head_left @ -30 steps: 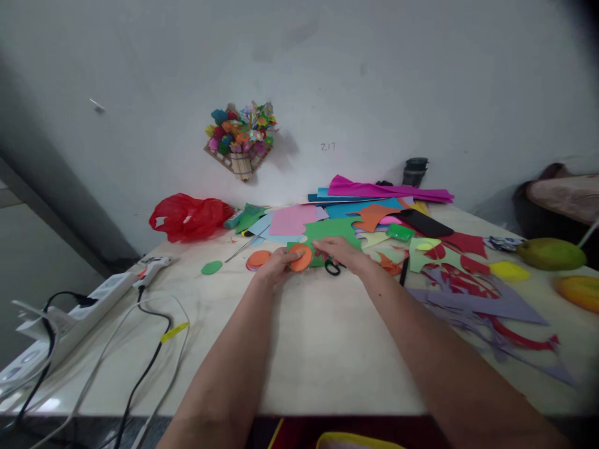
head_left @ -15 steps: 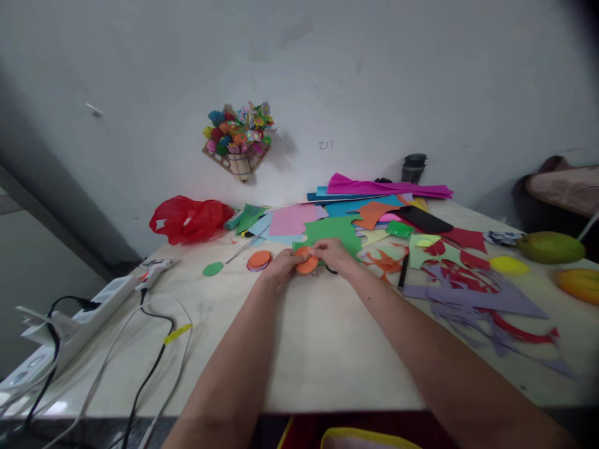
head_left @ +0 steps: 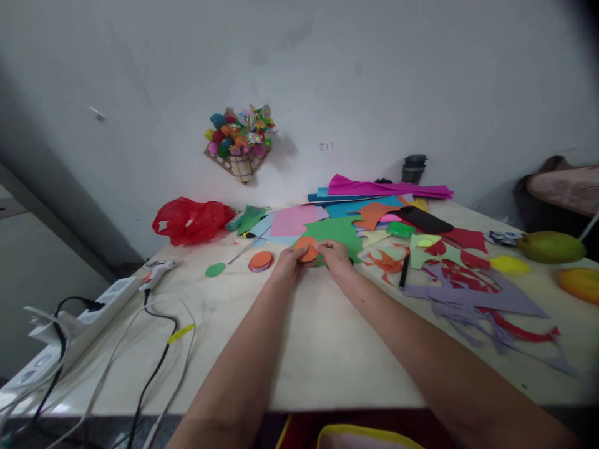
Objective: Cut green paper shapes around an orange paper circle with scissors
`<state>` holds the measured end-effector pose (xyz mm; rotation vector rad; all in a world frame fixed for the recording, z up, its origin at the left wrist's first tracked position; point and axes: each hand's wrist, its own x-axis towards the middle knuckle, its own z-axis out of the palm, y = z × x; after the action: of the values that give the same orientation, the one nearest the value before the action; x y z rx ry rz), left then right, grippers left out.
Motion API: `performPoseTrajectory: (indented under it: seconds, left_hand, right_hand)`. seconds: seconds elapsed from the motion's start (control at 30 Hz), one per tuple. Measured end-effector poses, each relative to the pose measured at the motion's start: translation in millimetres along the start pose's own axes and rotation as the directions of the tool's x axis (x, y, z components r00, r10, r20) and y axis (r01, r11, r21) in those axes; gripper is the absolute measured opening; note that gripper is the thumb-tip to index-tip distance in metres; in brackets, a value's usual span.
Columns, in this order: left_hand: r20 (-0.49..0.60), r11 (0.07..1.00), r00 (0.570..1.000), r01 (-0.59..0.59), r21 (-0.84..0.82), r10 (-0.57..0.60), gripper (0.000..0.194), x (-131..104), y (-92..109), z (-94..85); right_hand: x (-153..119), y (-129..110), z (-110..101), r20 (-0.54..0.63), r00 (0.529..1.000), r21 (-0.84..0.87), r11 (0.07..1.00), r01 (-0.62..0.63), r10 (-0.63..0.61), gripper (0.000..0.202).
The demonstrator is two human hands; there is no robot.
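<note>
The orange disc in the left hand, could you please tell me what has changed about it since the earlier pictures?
The orange disc has shifted slightly forward and a little rightward since the first picture; the left hand still holds it, the right hand at its edge. The stacked discs and green disc stayed put.

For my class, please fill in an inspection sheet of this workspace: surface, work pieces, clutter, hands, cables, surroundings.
Surface: pale table, set against a wall.
Work pieces: orange disc in hand; disc stack to its left, orange on top; green disc farther left.
Clutter: orange scraps and purple scraps at right; red bag at left.
Hands: left hand grips the orange disc; right hand at its right edge, grip unclear.
Cables: black cable and white cable at left, near a power strip.
Surroundings: flower ornament on the wall.
</note>
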<state>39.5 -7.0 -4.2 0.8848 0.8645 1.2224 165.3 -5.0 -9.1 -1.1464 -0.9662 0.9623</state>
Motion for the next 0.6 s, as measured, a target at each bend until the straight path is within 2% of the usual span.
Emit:
performPoseTrajectory:
  seconds: [0.23, 0.6]
  left_hand:
    - [0.010, 0.998, 0.998, 0.061, -0.026, -0.061, 0.015, -4.6, 0.4, 7.1]
    - [0.017, 0.998, 0.998, 0.057, 0.013, -0.057, 0.015, -2.2, -3.1, 6.8]
  right_hand:
    - [2.6, 7.6, 2.7, 0.008, 1.000, 0.063, 0.998, -0.003, 0.002, 0.016]
    - [4.5, 13.7, 2.2, -0.018, 1.000, -0.011, 1.000, 0.018, -0.018, 0.015]
